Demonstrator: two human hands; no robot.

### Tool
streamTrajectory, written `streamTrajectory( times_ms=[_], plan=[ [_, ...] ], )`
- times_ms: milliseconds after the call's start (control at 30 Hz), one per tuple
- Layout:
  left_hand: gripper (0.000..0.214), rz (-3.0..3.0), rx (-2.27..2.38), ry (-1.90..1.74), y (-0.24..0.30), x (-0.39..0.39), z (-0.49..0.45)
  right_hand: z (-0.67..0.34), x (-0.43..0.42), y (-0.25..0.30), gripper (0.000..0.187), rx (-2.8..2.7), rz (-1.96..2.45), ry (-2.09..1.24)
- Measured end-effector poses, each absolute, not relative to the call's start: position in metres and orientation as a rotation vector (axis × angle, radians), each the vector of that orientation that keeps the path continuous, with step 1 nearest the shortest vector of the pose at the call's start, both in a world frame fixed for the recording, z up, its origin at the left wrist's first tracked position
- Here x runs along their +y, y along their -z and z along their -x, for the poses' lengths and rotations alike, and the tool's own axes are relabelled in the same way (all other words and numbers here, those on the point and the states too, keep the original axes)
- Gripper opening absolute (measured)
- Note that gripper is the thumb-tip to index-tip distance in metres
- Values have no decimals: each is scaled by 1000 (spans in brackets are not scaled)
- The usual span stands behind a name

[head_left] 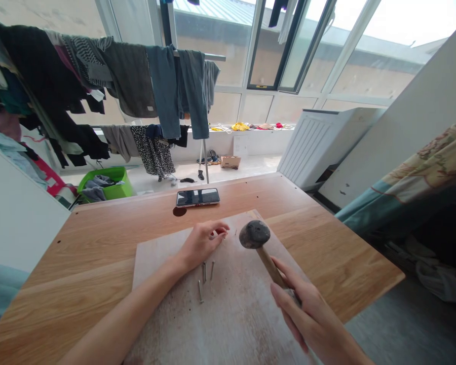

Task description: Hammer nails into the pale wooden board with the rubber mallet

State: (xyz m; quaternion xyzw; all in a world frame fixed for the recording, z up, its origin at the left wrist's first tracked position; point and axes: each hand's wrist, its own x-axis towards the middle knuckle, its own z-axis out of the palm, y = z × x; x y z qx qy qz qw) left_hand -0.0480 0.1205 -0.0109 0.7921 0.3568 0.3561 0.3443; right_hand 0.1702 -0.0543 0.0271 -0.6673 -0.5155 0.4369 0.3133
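My right hand [304, 304] is wrapped around the wooden handle of a mallet [255, 234] with a dark, rounded head, raised over the right part of a pale, worn board [235, 314]. Near the board's far edge my left hand [205, 241] is closed, thumb and index finger pinched together; whatever sits between the fingertips is too small to make out. A thin nail [235, 232] shows just right of those fingertips. Several longer nails [204, 272] are on the board below my left wrist, one nail [200, 292] closer to me than the others.
Beneath the board is a wooden table [319, 238], with a phone [198, 197] and a round hole [180, 212] beyond the board. Clothes [133, 76] hang on a rack behind. A green basin [106, 183] stands at left, a white appliance [307, 147] at right.
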Motion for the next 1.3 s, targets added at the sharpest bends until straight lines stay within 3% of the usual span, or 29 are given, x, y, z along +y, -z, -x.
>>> streamTrajectory(
  times_ms=[633,800,1067,1200,1300],
  plan=[
    [13,-2153,889,-875,8,118,49,-162,-35,-36,63,-1397,1668,-1214],
    [29,-2071,938,-861,8,118,47,-154,-24,-27,59,-1387,1585,-1216],
    [29,-2042,936,-860,9,120,46,-146,-18,-23,57,-1432,1562,-1228],
    [14,-2223,1024,-774,-7,111,57,-148,-18,-22,59,-1442,1575,-1217],
    [9,-2495,1072,-487,-26,92,67,-151,-20,-22,59,-1432,1575,-1255]
  ],
)
